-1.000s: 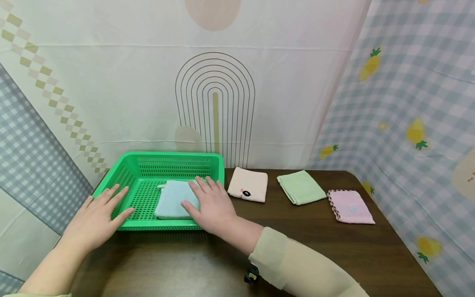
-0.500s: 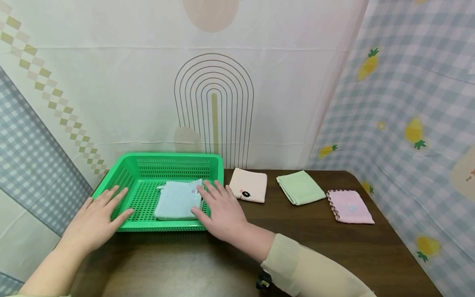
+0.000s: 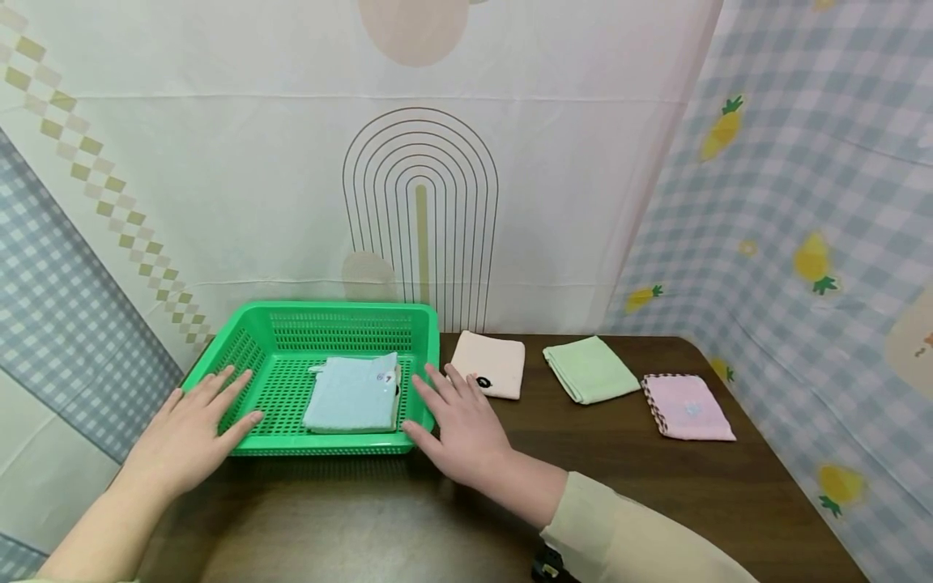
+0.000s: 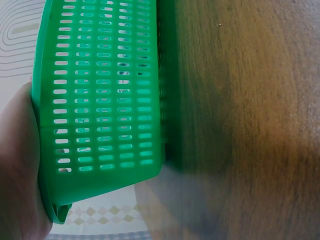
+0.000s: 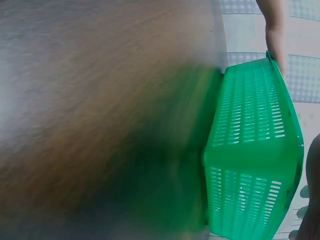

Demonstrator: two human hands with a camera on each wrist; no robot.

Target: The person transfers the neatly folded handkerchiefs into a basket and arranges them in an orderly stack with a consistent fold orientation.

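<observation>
A green plastic basket (image 3: 335, 308) sits on the table, holding a folded light blue towel (image 3: 350, 397); a cream edge with a dark mark shows beneath the towel's right side. Fingers spread, my left hand (image 3: 185, 433) rests at the basket's left front corner. My right hand (image 3: 470, 433), fingers extended and holding nothing, is at the basket's right front corner in the head view. Its fingertips overlap the front edge of a folded cream towel (image 3: 496, 356). In the left wrist view, the left hand (image 4: 20, 165) lies along the basket's rim.
To the right, a folded green towel (image 3: 592, 370) and a pink towel (image 3: 692, 409) with a checked border lie in a row on the dark wooden table (image 3: 656, 494). Patterned curtains (image 3: 568, 162) hang behind and at both sides.
My right hand has moved right, off the light blue towel to the basket's right edge, uncovering the towel's right side. The left hand has stayed in place.
</observation>
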